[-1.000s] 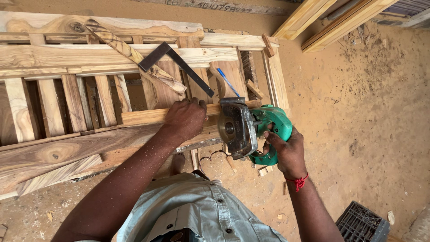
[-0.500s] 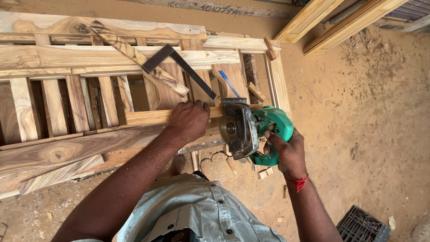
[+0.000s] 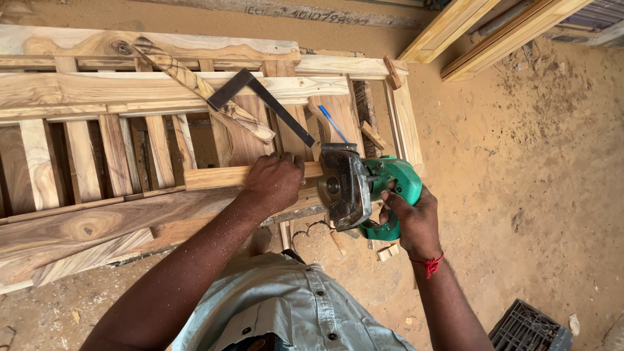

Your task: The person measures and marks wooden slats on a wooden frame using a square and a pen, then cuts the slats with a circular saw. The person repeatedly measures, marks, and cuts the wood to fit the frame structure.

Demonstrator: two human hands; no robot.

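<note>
Sandy workshop floor (image 3: 533, 195); left hand (image 3: 276, 182) pressing wooden strip (image 3: 214, 176), right hand (image 3: 409, 218) gripping green circular saw (image 3: 364, 188) beside it. Fingers near blade; slip risks cut.

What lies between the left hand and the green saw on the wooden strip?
In the head view, only a short bare stretch of the wooden strip separates the left hand from the green saw, held by the right hand.

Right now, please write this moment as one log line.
left hand: presses wood strip | right hand: grips green saw | square: on frame
</note>
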